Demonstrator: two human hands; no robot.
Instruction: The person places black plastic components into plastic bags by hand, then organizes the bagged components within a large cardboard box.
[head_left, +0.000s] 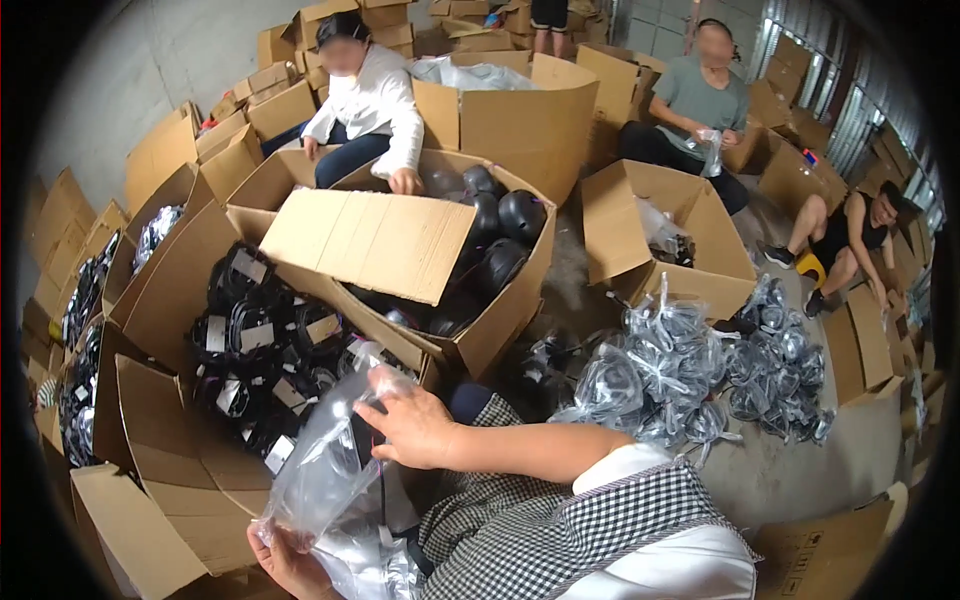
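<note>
**Bagging a black part: keep the bag mouth open and the load supported**

Low in the frame, left of centre, the person holds a clear plastic bag between both hands. The left hand grips the bag's lower end near the bottom edge of the picture, fingers curled shut on the film. The right hand lies over the upper end of the bag, fingers spread and pressing on the plastic; something dark shows through the film beneath it, but what it is cannot be told.

To do this step well, judging from how things lie, the left hand should keep the bag taut so the film does not fold over on itself, while the right hand guides the dark piece squarely down rather than dragging it along the side, since thin film would likely snag or tear. Supporting the weight from below seems wiser than letting it hang.

Just above the hands, at centre left, an open cardboard box holds black coiled items with white tags. Behind it a larger box holds rounded black shells. To the right of centre, a heap of filled clear bags lies on the floor. Other people sit among boxes along the top of the frame.
</note>
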